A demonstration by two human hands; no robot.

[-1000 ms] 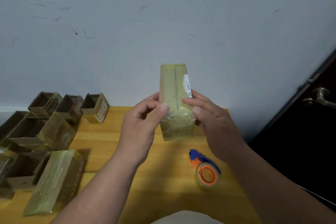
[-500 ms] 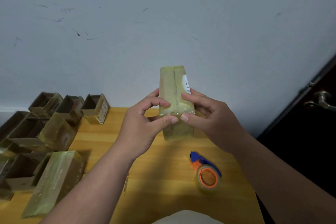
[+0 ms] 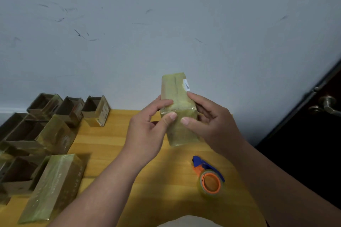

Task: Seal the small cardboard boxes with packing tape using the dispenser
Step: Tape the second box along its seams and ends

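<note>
Both hands, the left hand [image 3: 147, 131] and right hand [image 3: 208, 123], grip the taped box [image 3: 177, 97] above the table's far edge [image 3: 129, 114], thumbs pressing tape flat; next, probably setting it down and fetching the dispenser [image 3: 209, 177] near the right edge.

1. A yellow wooden worktop [image 3: 114, 138] stands against a pale wall.
2. Open cardboard boxes [image 3: 72, 108] (several taped) crowd its left side.
3. A blue-and-orange tape dispenser [image 3: 209, 177] lies right.
</note>
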